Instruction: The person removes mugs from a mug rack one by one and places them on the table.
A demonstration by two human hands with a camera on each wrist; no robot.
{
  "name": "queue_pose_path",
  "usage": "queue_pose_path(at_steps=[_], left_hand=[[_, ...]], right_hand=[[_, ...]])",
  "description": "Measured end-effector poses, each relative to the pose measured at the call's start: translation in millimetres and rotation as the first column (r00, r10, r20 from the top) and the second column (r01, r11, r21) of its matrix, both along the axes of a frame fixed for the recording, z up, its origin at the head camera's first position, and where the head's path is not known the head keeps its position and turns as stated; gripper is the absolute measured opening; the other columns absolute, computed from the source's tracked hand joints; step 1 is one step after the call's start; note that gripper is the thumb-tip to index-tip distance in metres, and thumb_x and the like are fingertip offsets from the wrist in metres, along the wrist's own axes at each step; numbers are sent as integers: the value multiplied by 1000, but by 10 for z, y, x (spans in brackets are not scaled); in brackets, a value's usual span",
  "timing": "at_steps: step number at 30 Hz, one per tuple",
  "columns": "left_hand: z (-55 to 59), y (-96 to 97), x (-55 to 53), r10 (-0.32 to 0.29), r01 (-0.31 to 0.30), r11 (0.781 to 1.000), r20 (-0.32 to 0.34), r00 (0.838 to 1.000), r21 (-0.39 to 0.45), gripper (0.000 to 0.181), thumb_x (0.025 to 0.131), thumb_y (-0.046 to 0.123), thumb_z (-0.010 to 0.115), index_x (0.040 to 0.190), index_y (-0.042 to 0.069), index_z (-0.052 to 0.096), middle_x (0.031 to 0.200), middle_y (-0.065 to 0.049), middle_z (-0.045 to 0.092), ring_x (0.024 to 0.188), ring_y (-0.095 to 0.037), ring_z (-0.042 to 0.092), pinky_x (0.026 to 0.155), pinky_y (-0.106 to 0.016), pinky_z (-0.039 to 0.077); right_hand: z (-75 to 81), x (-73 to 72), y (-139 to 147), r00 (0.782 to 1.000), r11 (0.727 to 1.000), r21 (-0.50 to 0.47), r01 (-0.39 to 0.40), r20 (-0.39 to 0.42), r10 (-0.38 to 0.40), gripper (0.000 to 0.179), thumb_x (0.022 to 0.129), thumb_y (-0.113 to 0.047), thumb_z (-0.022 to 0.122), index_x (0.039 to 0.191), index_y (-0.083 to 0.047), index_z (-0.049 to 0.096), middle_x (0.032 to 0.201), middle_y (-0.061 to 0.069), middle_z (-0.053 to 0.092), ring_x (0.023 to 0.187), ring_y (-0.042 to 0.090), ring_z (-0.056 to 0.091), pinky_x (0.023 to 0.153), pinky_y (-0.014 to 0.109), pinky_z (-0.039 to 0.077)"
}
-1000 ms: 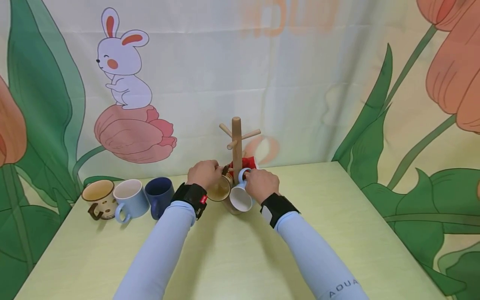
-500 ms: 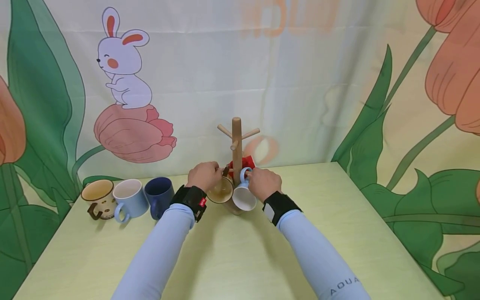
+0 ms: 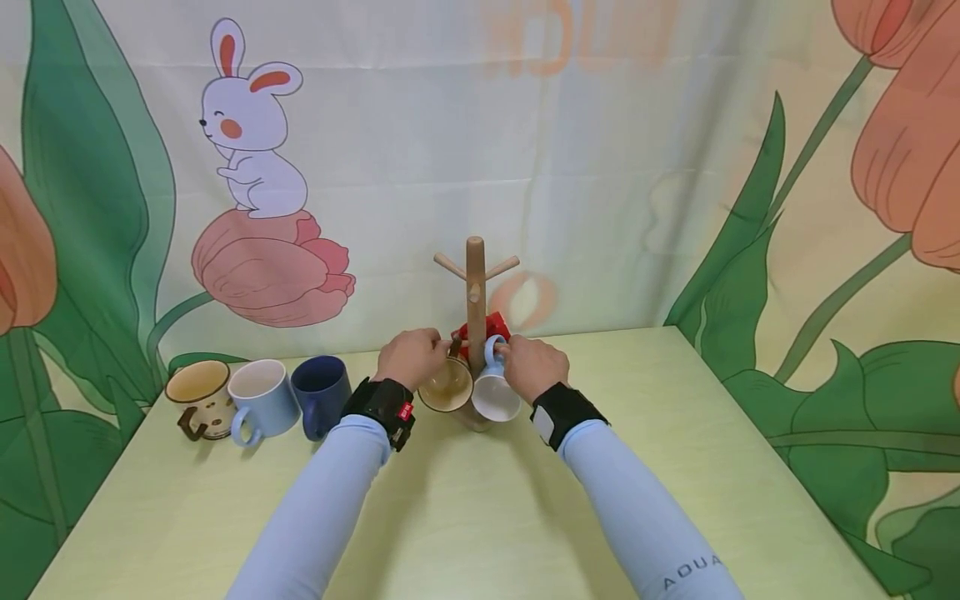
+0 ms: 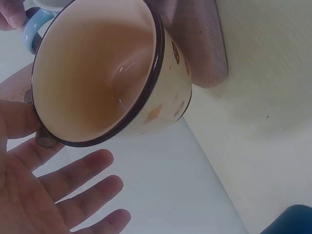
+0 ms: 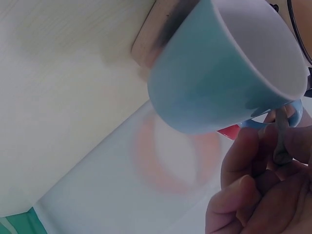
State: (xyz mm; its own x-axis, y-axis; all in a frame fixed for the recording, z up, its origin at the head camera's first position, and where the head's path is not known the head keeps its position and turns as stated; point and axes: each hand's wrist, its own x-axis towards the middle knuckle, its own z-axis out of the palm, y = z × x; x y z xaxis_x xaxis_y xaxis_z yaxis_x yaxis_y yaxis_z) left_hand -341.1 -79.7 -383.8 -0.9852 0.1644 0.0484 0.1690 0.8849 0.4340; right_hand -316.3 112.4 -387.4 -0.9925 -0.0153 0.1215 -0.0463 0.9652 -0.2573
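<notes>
A wooden mug tree [image 3: 476, 317] stands at the back middle of the table. On its lower left peg a cream mug [image 4: 112, 68] with a dark brown rim hangs tilted by its handle. My left hand [image 3: 408, 358] pinches that peg's end between thumb and index finger, the other fingers spread below the mug in the left wrist view. A light blue mug [image 5: 214, 68], white inside, hangs on the lower right peg [image 5: 281, 141]. My right hand [image 3: 536, 367] pinches this peg's tip, just beyond the mug's handle. Something red [image 3: 497, 324] shows partly behind the post.
On the left of the table [image 3: 480, 517] stand three mugs in a row: a spotted cream mug [image 3: 208, 408] with a brown handle, a light blue mug [image 3: 270, 404] and a dark blue mug [image 3: 322, 392]. A printed cloth [image 3: 600, 167] hangs close behind the table.
The mug tree has turned slightly: its upper front peg swung rightward to point straight forward. The light blue mug and my right hand shifted right; the cream mug moved a little right too.
</notes>
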Motion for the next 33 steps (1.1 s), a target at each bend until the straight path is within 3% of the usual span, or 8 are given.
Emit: queue_pose_path(at_steps=[9, 17, 21, 26, 33], left_hand=[[-6, 6, 26, -17, 16, 1000, -23, 1000, -16, 32, 102, 33, 51, 111, 8, 70, 93, -8, 68, 85, -27, 59, 70, -38, 49], [20, -18, 56, -26, 26, 1000, -16, 1000, -11, 32, 102, 33, 53, 111, 8, 72, 97, -9, 70, 86, -27, 60, 70, -38, 50], [10, -32, 57, -32, 32, 999, -12, 999, -18, 35, 102, 35, 52, 117, 9, 72, 108, -10, 71, 96, -29, 63, 78, -43, 53], [-2, -74, 76, -41, 40, 999, -32, 999, -10, 37, 103, 33, 50, 126, 11, 69, 123, -12, 67, 114, -32, 62, 89, -50, 52], [-8, -157, 127, -23, 25, 1000, -98, 995, 14, 32, 102, 27, 54, 124, 10, 71, 115, -15, 69, 99, -31, 63, 72, -42, 54]], right_hand=[[-1, 0, 39, 1000, 1000, 2, -1, -11, 1, 33, 103, -39, 52, 96, -10, 67, 72, 10, 64, 78, 32, 68, 63, 46, 53], [-1, 12, 59, 1000, 1000, -13, -18, 7, 18, 33, 103, -40, 50, 99, -12, 66, 69, 6, 60, 73, 27, 65, 62, 42, 50], [0, 30, 81, 1000, 999, -31, -26, -1, 26, 32, 103, -41, 50, 100, -13, 66, 72, 5, 61, 73, 25, 63, 61, 40, 47], [-34, 36, 113, 999, 999, -25, -32, -31, 31, 32, 103, -41, 51, 113, -16, 68, 83, 6, 68, 78, 25, 66, 62, 38, 49], [-85, 68, 163, 998, 999, -24, -27, -64, 26, 36, 103, -38, 51, 132, -19, 64, 104, 12, 69, 93, 29, 66, 69, 45, 54]])
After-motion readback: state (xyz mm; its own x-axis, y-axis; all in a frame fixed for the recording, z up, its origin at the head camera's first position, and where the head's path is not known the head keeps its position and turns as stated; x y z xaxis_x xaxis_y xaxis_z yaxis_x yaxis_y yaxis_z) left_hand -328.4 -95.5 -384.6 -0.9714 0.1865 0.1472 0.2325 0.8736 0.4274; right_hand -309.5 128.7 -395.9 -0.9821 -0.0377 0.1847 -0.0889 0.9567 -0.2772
